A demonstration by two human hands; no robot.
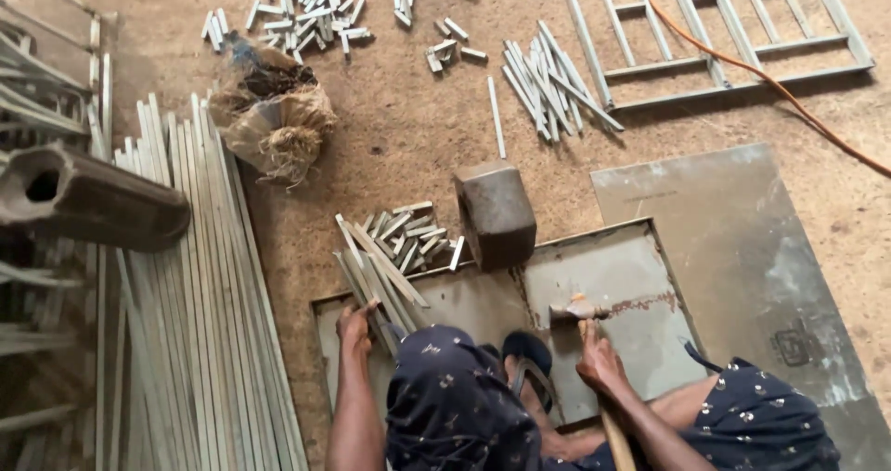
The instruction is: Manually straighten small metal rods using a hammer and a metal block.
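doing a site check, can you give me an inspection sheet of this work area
surface: dirt floor with flat metal sheets
job's things: hammer; bundle of short metal bars
clutter: cut bar pieces, metal block, torn sack
grippers: left hand on the bundle; right hand grips the hammer handle
cables: orange cable across the floor
surroundings: long bars, welded frame, dark pipe

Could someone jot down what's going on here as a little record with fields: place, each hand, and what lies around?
Place: sandy workshop floor, person seated over a flat grey metal sheet
Left hand: grips a bundle of short pale metal strips
Right hand: holds a wooden-handled hammer, its head on the sheet
Ahead: a dark rectangular metal block
Left side: long pale metal bars laid in rows
Far right: a welded metal grille frame, an orange cable
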